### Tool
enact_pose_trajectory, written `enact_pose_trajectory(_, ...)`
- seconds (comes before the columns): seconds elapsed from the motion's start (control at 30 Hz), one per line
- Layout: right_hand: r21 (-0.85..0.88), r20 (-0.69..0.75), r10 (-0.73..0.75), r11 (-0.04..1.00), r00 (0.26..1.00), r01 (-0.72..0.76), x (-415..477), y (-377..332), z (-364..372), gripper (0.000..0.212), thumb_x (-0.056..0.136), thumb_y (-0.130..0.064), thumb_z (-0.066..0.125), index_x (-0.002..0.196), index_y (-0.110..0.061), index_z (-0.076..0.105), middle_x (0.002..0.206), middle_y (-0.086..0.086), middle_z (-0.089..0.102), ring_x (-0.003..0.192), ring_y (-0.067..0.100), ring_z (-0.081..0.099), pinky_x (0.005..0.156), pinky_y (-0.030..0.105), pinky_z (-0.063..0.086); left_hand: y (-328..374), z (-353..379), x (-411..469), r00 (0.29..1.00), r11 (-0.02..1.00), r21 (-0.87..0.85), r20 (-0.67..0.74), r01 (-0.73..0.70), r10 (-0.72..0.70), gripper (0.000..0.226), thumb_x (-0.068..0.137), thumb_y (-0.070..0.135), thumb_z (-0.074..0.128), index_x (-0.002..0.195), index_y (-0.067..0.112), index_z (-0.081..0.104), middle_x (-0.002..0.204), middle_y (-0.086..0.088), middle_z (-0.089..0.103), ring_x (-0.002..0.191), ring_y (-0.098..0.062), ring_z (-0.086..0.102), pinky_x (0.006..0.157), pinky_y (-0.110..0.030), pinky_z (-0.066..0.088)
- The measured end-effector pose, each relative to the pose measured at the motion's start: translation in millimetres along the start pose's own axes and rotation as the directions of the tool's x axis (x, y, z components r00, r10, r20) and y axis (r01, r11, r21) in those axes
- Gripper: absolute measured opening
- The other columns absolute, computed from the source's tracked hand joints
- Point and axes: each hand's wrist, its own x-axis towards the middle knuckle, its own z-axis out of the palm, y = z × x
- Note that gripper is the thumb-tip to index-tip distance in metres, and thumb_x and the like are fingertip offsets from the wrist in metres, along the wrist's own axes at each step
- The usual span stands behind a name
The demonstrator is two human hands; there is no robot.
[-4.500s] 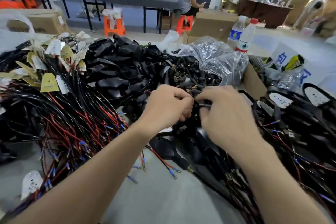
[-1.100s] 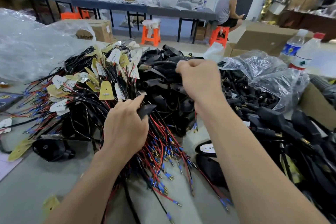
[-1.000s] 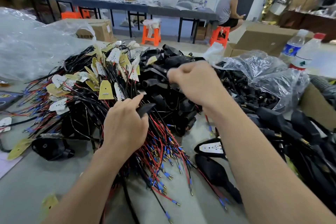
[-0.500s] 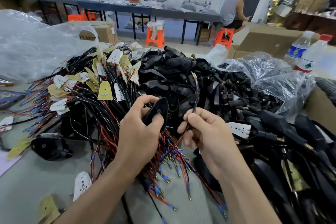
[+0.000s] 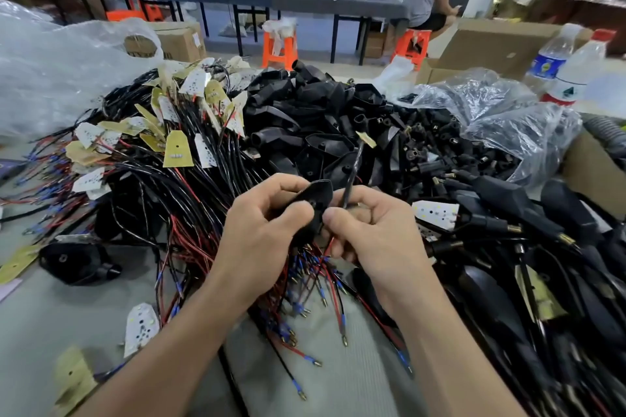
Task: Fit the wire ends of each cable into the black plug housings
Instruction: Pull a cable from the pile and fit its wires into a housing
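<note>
– Housing (image 5: 315, 203) first: your left hand (image 5: 264, 237) has its fingers and thumb curled round one black plug housing, held up off the surface (image 5: 338, 389) right in front of you.
– And your right hand (image 5: 376, 240) pinches a black cable (image 5: 350, 176) between thumb and fingers, close to its lower end, right against that housing. The cable runs up and away from your grip, over the heap behind.
– You grip it that short, I'd say, so the end stays stiff enough to push in.
– Likely. Whether your wire ends have gone into the housing, I cannot tell; your fingers cover that spot.
– You hold both pieces near your chest, thumbs almost touching, which probably lets you steer the ends by feel as well as by eye.
– Your supplies sit within easy reach. The loose housings (image 5: 305, 112) are heaped straight ahead of you.
– Your waiting cables (image 5: 176, 186) lie to the left, and their red and black wires (image 5: 305, 284) fan out under your wrists with the tipped ends toward you, handy for picking the next one.
</note>
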Motion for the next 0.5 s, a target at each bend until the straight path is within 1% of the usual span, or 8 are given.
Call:
enact_pose_trajectory(0.07, 0.025, -0.062, -0.007, 1.000, 0.998, 0.008, 1.5, 1.3, -2.2, 0.010, 0.083, -0.007, 0.068, 0.082, -0.016, 0.073, 0.062, 0.010, 0.067, 0.046, 0.014, 0.054, 0.043, 0.018, 0.041, 1.3, -3.2, 2.4, 0.998, 0.996, -0.086, 0.065, 0.033, -0.027, 0.026, 0.091, 0.031, 0.056, 0.102, 0.031, 0.079, 0.091, -0.001, 0.078, 0.088, -0.013, 0.072, 0.079, -0.025, 0.055)
enact_pose_trajectory(0.13, 0.014, -0.098, -0.023, 1.000, 0.995, 0.024, 2.6, 2.6, -4.2, 0.011, 0.084, -0.005, 0.068, 0.081, -0.015, 0.073, 0.059, 0.010, 0.065, 0.046, 0.015, 0.054, 0.045, 0.018, 0.042, 2.8, -7.9, 4.8, 0.981, 0.985, -0.140, 0.179, 0.100, -0.074, 0.033, 0.097, 0.025, 0.051, 0.111, 0.035, 0.079, 0.106, 0.000, 0.080, 0.100, -0.014, 0.074, 0.083, -0.022, 0.056)
enact_pose_trajectory(0.2, -0.003, -0.121, -0.049, 0.999, 0.992, 0.049, 3.0, 2.3, -4.4, 0.013, 0.085, -0.005, 0.069, 0.081, -0.017, 0.073, 0.056, 0.011, 0.061, 0.045, 0.016, 0.054, 0.045, 0.019, 0.043, 4.6, -11.5, 6.1, 0.945, 0.957, -0.211, 0.299, 0.200, -0.131, 0.035, 0.098, 0.024, 0.052, 0.121, 0.035, 0.076, 0.114, -0.004, 0.078, 0.101, -0.017, 0.075, 0.078, -0.026, 0.059)
enact_pose_trajectory(0.27, -0.018, -0.147, -0.084, 0.996, 0.986, 0.082, 3.7, 0.8, -5.0, 0.012, 0.083, -0.008, 0.069, 0.079, -0.019, 0.073, 0.057, 0.013, 0.061, 0.046, 0.017, 0.055, 0.046, 0.019, 0.043, 4.5, -14.7, 7.5, 0.918, 0.921, -0.285, 0.366, 0.264, -0.150, 0.036, 0.095, 0.022, 0.059, 0.128, 0.031, 0.073, 0.124, -0.006, 0.075, 0.109, -0.021, 0.074, 0.079, -0.027, 0.059)
enact_pose_trajectory(0.33, -0.004, -0.172, -0.106, 0.994, 0.979, 0.107, 4.6, -2.5, -7.2, 0.011, 0.082, -0.011, 0.067, 0.078, -0.020, 0.072, 0.062, 0.014, 0.066, 0.048, 0.017, 0.056, 0.047, 0.021, 0.044, 4.4, -17.5, 9.3, 0.915, 0.884, -0.362, 0.374, 0.295, -0.152, 0.042, 0.088, 0.021, 0.068, 0.130, 0.025, 0.071, 0.130, -0.007, 0.072, 0.117, -0.023, 0.071, 0.085, -0.026, 0.058)
enact_pose_trajectory(0.37, 0.022, -0.180, -0.106, 0.993, 0.978, 0.112, 4.9, -4.4, -8.9, 0.012, 0.084, -0.012, 0.065, 0.078, -0.020, 0.072, 0.064, 0.012, 0.067, 0.049, 0.016, 0.057, 0.047, 0.021, 0.044, 4.4, -18.1, 10.6, 0.919, 0.870, -0.385, 0.357, 0.308, -0.168, 0.044, 0.085, 0.022, 0.071, 0.129, 0.023, 0.073, 0.129, -0.008, 0.073, 0.116, -0.023, 0.071, 0.085, -0.026, 0.058)
enact_pose_trajectory(0.43, 0.098, -0.190, -0.102, 0.988, 0.976, 0.122, 5.7, -7.7, -12.6, 0.019, 0.092, -0.010, 0.063, 0.079, -0.021, 0.071, 0.066, 0.007, 0.068, 0.047, 0.014, 0.058, 0.044, 0.021, 0.043, 2.9, -18.1, 12.0, 0.927, 0.874, -0.358, 0.301, 0.328, -0.224, 0.040, 0.080, 0.018, 0.074, 0.119, 0.023, 0.078, 0.119, -0.008, 0.077, 0.107, -0.020, 0.073, 0.083, -0.026, 0.058)
enact_pose_trajectory(0.5, 0.171, -0.200, -0.085, 0.978, 0.976, 0.120, 7.2, -9.8, -14.7, 0.029, 0.100, -0.009, 0.059, 0.077, -0.023, 0.069, 0.067, 0.008, 0.068, 0.045, 0.015, 0.058, 0.042, 0.021, 0.042, 0.6, -17.1, 11.3, 0.921, 0.893, -0.284, 0.279, 0.349, -0.272, 0.037, 0.075, 0.011, 0.077, 0.109, 0.027, 0.080, 0.109, -0.005, 0.079, 0.098, -0.016, 0.075, 0.082, -0.026, 0.056)
